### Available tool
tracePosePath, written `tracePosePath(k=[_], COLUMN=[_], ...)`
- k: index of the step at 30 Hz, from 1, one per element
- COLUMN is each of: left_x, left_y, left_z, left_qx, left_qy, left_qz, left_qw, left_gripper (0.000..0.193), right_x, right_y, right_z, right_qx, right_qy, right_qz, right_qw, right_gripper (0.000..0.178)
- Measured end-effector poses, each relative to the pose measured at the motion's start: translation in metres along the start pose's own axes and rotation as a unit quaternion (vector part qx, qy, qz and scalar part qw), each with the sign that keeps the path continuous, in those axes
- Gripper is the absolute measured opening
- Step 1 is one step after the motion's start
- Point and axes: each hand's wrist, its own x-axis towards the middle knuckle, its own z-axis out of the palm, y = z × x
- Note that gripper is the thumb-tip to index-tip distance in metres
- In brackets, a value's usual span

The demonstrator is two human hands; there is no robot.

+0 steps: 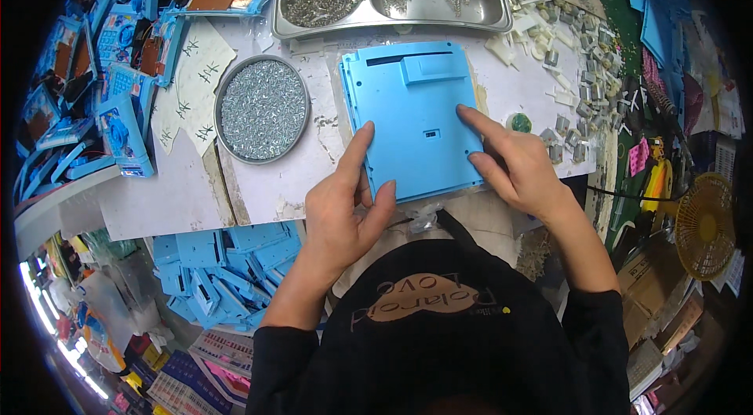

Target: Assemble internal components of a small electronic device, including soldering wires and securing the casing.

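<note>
A blue plastic casing lies flat on the table's near edge, its back with a raised block and a small slot facing up. My left hand holds its left edge near the lower corner, index finger along the side and thumb at the front edge. On the opposite side, my right hand holds the right edge, with index finger and thumb on the casing. The remaining fingers of both hands are partly hidden.
Left of the casing stands a round dish full of small screws. Behind is a metal tray with springs and small metal parts. Blue assemblies pile up at left. White plastic and metal pieces lie at right. More blue casings sit below the table.
</note>
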Motion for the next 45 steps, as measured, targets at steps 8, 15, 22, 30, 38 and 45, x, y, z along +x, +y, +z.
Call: tracePosePath(k=[8,15,22,30,38,45], left_x=[-0.012,-0.021,-0.028,-0.018,0.025,0.03], left_y=[0.007,-0.002,-0.006,-0.009,-0.064,-0.079], left_z=[0.006,0.009,0.014,-0.022,-0.091,-0.085], left_qx=[0.054,-0.041,-0.044,-0.101,0.343,0.288], left_qy=[0.04,0.041,0.053,-0.022,0.151,0.198], left_qz=[-0.018,-0.055,-0.087,-0.152,-0.04,-0.026], left_qw=[0.998,0.997,0.994,0.983,0.926,0.937], left_gripper=[0.069,0.067,0.06,0.045,0.012,0.007], right_x=[0.007,-0.001,0.008,0.042,0.166,0.234], right_y=[-0.007,0.006,-0.001,-0.041,-0.063,-0.061], right_z=[-0.008,-0.003,-0.005,-0.047,-0.034,0.094], right_qx=[-0.082,0.067,-0.078,-0.268,-0.218,-0.299], right_qy=[-0.053,-0.025,-0.074,-0.253,-0.286,-0.16], right_qz=[-0.029,-0.006,-0.056,-0.018,-0.219,-0.329], right_qw=[0.995,0.997,0.993,0.929,0.907,0.881], right_gripper=[0.059,0.06,0.06,0.054,0.016,0.008])
